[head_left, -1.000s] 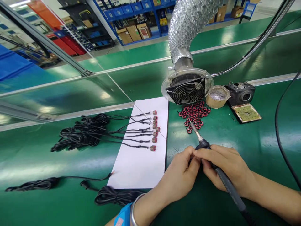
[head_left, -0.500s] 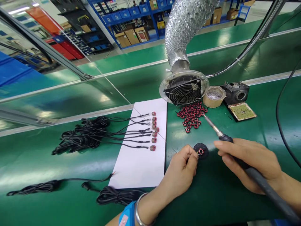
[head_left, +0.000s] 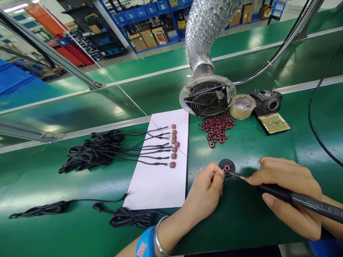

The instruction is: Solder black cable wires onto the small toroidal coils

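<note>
My right hand (head_left: 291, 194) is closed round a black soldering iron (head_left: 284, 195). Its metal tip touches a small red and black coil (head_left: 227, 167) that sits on a round black disc (head_left: 226, 165) on the green bench. My left hand (head_left: 205, 194) is pinched just left of the coil, apparently on a thin wire too fine to make out. A blue wrist strap and a metal bangle (head_left: 155, 241) are on my left wrist.
A pile of red and black coils (head_left: 217, 128) lies before the fume fan (head_left: 206, 101) and its foil duct. A solder roll (head_left: 242, 106), iron stand with sponge (head_left: 273, 123), white sheet (head_left: 160, 167) with wired coils and black cable bundles (head_left: 91, 153) lie around.
My right hand swung the iron away from the coil pile and back down, so its tip now touches the coil on the disc. My left hand stayed pinched beside it.
</note>
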